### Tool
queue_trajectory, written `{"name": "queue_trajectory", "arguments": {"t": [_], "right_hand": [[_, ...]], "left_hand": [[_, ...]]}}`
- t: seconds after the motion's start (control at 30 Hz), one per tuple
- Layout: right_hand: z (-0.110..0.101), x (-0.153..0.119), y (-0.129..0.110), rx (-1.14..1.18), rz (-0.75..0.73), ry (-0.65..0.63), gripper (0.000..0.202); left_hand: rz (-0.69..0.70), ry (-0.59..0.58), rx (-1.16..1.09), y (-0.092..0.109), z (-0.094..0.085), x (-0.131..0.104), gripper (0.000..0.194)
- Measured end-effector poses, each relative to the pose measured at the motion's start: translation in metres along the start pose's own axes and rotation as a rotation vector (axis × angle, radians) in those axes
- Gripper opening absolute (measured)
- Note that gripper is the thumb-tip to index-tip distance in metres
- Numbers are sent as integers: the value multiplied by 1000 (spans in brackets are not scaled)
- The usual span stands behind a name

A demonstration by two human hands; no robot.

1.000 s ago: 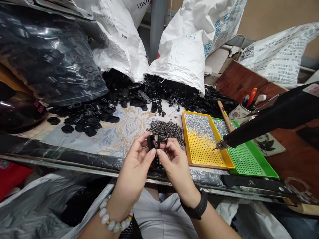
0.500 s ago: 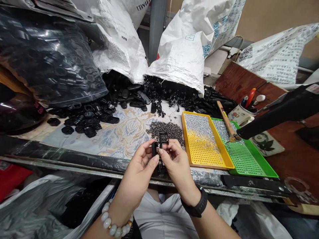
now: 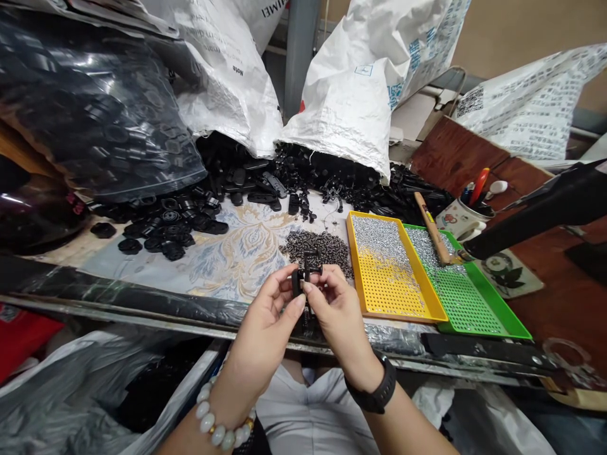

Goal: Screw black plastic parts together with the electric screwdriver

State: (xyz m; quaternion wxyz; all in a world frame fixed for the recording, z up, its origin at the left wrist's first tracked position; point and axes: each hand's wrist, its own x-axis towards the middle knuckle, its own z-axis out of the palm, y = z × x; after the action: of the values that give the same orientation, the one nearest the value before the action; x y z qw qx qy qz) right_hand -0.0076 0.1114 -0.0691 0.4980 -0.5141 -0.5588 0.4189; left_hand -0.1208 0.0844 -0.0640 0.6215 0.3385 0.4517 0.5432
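L hand (image 3: pixel 262 316): thumb + fingers pinched blk pc (image 3: pixel 296 283), approx upright.
R hand (image 3: pixel 337 309): fingertips closed on blk bracket (image 3: pixel 307 266), just beside pc; contact btwn them unclear.
Parts loc: above bench front edge (image 3: pixel 208 308), nearer than dark hardware pile (image 3: pixel 322 243).
Yellow tray (image 3: pixel 386 304): R of hands, silver bits mostly far end.
Green tray (image 3: pixel 515 319): adj. to yellow.

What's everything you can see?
Table: one, pale, middle
Sacks: several, white, back
Plastic bag: one, clear, left
Loose parts: many, black, tabletop
Tiny pieces: countless, dark, middle
Yellow tray: one, yellow, right
Green tray: one, green, right
Silver bits: countless, silver, trays
Wooden handle: one, tan, over green tray
Mug: one, white, right
Long tool: one, black, right
Held pieces: count unclear, black, centre
Bracelet: one, pale, left wrist
Watch: one, black, right wrist
Left fingers: several, bare, centre
Right fingers: several, bare, centre
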Motion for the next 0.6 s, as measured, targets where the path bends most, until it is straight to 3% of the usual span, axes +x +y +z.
{"name": "queue_trajectory", "arguments": {"t": [0.23,0.37,0.6], "right_hand": [[-3,5,-7,15,54,-96,17],[-6,11,-11,71,188,-188,20],[-13,19,-15,250,332,-305,22]], "left_hand": [[-12,20,-108,-2,-2,1,40],[-46,28,-200,1,1,2,41],[-7,16,-170,7,1,5,38]]}}
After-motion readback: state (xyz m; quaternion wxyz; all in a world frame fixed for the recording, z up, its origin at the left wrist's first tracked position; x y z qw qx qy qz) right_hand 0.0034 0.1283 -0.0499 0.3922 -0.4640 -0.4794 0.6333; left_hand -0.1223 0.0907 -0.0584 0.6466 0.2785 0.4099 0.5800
